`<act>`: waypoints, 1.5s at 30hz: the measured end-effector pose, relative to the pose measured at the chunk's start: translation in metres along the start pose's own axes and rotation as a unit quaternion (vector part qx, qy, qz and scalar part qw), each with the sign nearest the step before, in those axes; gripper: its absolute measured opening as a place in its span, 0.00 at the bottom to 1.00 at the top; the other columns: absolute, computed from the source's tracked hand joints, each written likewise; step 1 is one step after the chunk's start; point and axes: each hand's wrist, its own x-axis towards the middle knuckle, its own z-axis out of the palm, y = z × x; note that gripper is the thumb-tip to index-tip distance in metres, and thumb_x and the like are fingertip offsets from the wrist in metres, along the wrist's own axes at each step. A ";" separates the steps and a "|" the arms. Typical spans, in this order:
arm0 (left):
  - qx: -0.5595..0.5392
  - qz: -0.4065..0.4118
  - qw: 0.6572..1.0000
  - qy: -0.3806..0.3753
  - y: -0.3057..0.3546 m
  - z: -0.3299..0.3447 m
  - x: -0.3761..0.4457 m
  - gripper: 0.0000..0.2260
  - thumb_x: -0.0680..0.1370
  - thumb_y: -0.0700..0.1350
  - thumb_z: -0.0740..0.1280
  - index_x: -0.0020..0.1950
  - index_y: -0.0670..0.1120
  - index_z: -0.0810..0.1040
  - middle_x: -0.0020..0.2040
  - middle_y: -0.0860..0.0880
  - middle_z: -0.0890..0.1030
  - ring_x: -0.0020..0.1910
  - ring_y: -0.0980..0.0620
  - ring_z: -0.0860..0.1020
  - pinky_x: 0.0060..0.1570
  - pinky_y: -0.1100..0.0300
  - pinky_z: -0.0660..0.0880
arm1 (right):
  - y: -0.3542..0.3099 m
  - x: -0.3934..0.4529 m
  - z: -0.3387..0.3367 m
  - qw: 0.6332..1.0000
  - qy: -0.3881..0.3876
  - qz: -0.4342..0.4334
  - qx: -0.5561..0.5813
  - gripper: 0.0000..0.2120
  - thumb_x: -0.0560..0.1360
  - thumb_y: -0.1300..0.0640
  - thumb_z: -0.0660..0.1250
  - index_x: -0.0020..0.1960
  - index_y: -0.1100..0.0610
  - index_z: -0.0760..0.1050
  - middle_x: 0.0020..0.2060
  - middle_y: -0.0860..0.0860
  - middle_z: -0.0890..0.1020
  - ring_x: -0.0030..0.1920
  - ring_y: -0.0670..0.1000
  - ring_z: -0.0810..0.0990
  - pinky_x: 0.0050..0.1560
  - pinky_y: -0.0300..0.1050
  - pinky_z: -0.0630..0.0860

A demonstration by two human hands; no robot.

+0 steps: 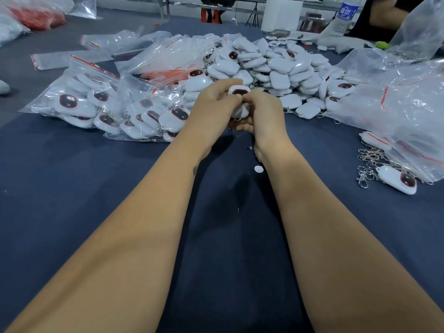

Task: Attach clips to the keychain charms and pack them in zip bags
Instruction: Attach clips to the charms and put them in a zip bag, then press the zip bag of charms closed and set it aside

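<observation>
**White charm gripped by both hands above the dark surface**

Head view: the left hand [213,104] and right hand [260,114] both grip one white charm [239,91], its dark red-rimmed face turned upward. Just beyond this charm lies the loose charm pile [276,68]; left of it, filled zip bags [96,104]; right of it, metal clips [370,164] on the navy surface [84,188].

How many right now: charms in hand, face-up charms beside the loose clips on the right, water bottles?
held charm, gripped by left hand and right hand: 1
face-up charm beside the loose clips: 1
water bottle: 1
Total: 3
</observation>
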 end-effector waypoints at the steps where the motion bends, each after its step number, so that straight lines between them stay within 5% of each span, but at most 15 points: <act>1: 0.019 0.017 1.000 -0.004 0.002 0.000 -0.001 0.15 0.79 0.36 0.61 0.63 0.48 0.78 0.52 0.51 0.81 0.43 0.60 0.79 0.39 0.70 0.73 | 0.000 0.001 -0.001 1.000 0.014 -0.005 0.011 0.07 0.74 0.62 0.62 0.39 0.59 0.77 0.25 0.50 0.79 0.25 0.48 0.77 0.26 0.39 0.72; 5: 0.133 0.094 0.985 0.049 0.010 -0.006 -0.005 0.17 0.75 0.35 0.61 0.58 0.51 0.79 0.52 0.54 0.82 0.47 0.61 0.79 0.45 0.69 0.74 | 0.001 0.007 -0.003 0.999 0.044 -0.006 0.028 0.05 0.74 0.61 0.63 0.41 0.59 0.76 0.36 0.55 0.81 0.31 0.51 0.78 0.30 0.39 0.73; 8: 0.315 0.138 0.929 0.139 0.011 -0.020 -0.005 0.12 0.73 0.43 0.64 0.53 0.53 0.79 0.48 0.56 0.81 0.48 0.56 0.77 0.51 0.57 0.75 | 0.002 0.008 -0.001 0.999 0.045 0.001 0.016 0.05 0.74 0.61 0.66 0.39 0.57 0.75 0.40 0.56 0.80 0.38 0.55 0.80 0.35 0.42 0.76; 11: 0.515 0.088 0.839 0.153 0.007 -0.030 -0.004 0.19 0.71 0.55 0.69 0.60 0.52 0.76 0.56 0.52 0.79 0.61 0.44 0.72 0.58 0.48 0.67 | 0.003 0.006 0.002 0.999 0.018 -0.016 0.027 0.12 0.74 0.64 0.66 0.33 0.55 0.74 0.32 0.50 0.80 0.37 0.52 0.79 0.39 0.44 0.79; 14: 0.574 0.032 0.807 0.137 0.007 -0.034 -0.001 0.18 0.72 0.52 0.68 0.62 0.51 0.77 0.60 0.49 0.80 0.64 0.41 0.70 0.60 0.48 0.65 | 0.003 0.004 0.004 0.999 -0.017 -0.026 0.043 0.15 0.76 0.66 0.64 0.32 0.55 0.74 0.33 0.53 0.81 0.38 0.52 0.81 0.43 0.45 0.83; 17: 0.488 0.032 0.856 0.168 0.011 -0.036 -0.003 0.14 0.72 0.44 0.65 0.56 0.51 0.81 0.53 0.50 0.83 0.58 0.44 0.76 0.59 0.51 0.71 | 0.002 0.000 0.010 0.998 -0.044 -0.022 0.034 0.04 0.77 0.68 0.62 0.46 0.63 0.75 0.41 0.60 0.80 0.42 0.56 0.82 0.47 0.50 0.84; 19: 0.392 0.038 0.896 0.203 0.014 -0.034 -0.005 0.12 0.70 0.43 0.65 0.51 0.50 0.81 0.45 0.53 0.82 0.49 0.49 0.78 0.49 0.56 0.74 | 0.003 -0.002 0.013 0.998 -0.051 -0.016 0.029 0.08 0.76 0.69 0.62 0.54 0.63 0.72 0.40 0.58 0.81 0.41 0.54 0.81 0.47 0.48 0.83; 22: 0.300 0.060 0.924 0.228 0.017 -0.032 -0.006 0.10 0.69 0.43 0.64 0.47 0.52 0.80 0.34 0.57 0.77 0.36 0.60 0.75 0.34 0.69 0.67 | 0.003 -0.004 0.013 0.998 -0.041 -0.044 -0.022 0.09 0.76 0.65 0.68 0.52 0.57 0.71 0.35 0.52 0.80 0.39 0.49 0.78 0.48 0.46 0.78; 24: 0.240 0.079 0.939 0.233 0.020 -0.033 -0.005 0.09 0.69 0.43 0.64 0.45 0.53 0.80 0.33 0.58 0.76 0.32 0.63 0.73 0.33 0.72 0.67 | 0.004 -0.005 0.011 0.995 -0.044 -0.056 -0.066 0.09 0.75 0.62 0.71 0.51 0.56 0.72 0.33 0.50 0.80 0.38 0.47 0.77 0.46 0.42 0.75; 29: 0.143 0.116 0.965 0.185 0.022 -0.029 -0.009 0.09 0.68 0.39 0.67 0.44 0.51 0.80 0.36 0.56 0.79 0.35 0.60 0.77 0.40 0.62 0.76 | 0.004 -0.011 0.015 0.985 -0.087 -0.094 -0.113 0.05 0.79 0.61 0.66 0.49 0.62 0.79 0.43 0.63 0.84 0.43 0.52 0.78 0.50 0.47 0.76; 33: 0.044 0.093 0.986 0.130 0.023 -0.031 -0.007 0.09 0.73 0.36 0.68 0.48 0.48 0.82 0.40 0.47 0.83 0.39 0.55 0.79 0.46 0.62 0.77 | -0.003 -0.008 0.010 0.988 -0.150 0.004 -0.047 0.11 0.76 0.54 0.64 0.50 0.59 0.81 0.48 0.57 0.84 0.50 0.54 0.82 0.59 0.52 0.75; 36: -0.013 0.081 0.989 0.121 0.023 -0.033 -0.007 0.09 0.77 0.38 0.63 0.47 0.47 0.83 0.39 0.48 0.85 0.40 0.55 0.80 0.41 0.63 0.76 | 0.005 -0.004 0.013 0.964 -0.136 -0.042 -0.224 0.05 0.77 0.51 0.67 0.46 0.47 0.82 0.58 0.53 0.78 0.65 0.60 0.73 0.70 0.58 0.66; 39: 0.007 0.095 0.977 0.189 0.024 -0.038 -0.004 0.12 0.77 0.38 0.61 0.41 0.49 0.82 0.36 0.52 0.85 0.43 0.54 0.82 0.43 0.64 0.75 | 0.009 -0.005 0.014 0.945 -0.080 -0.098 -0.301 0.07 0.80 0.51 0.64 0.45 0.44 0.79 0.59 0.50 0.69 0.68 0.52 0.65 0.73 0.50 0.60; 42: 0.122 0.083 0.953 0.264 0.020 -0.047 -0.001 0.11 0.74 0.42 0.60 0.39 0.51 0.81 0.36 0.55 0.82 0.39 0.58 0.79 0.43 0.68 0.74 | 0.011 -0.003 0.009 0.966 -0.081 -0.120 -0.216 0.11 0.82 0.56 0.61 0.45 0.53 0.80 0.51 0.57 0.79 0.53 0.45 0.73 0.57 0.40 0.69; 45: 0.231 0.045 0.933 0.271 0.011 -0.054 -0.003 0.12 0.76 0.46 0.57 0.46 0.49 0.81 0.42 0.52 0.82 0.43 0.52 0.77 0.48 0.57 0.74 | 0.011 0.000 0.005 0.983 -0.058 -0.106 -0.140 0.09 0.83 0.57 0.60 0.53 0.55 0.80 0.44 0.46 0.81 0.46 0.41 0.77 0.54 0.38 0.73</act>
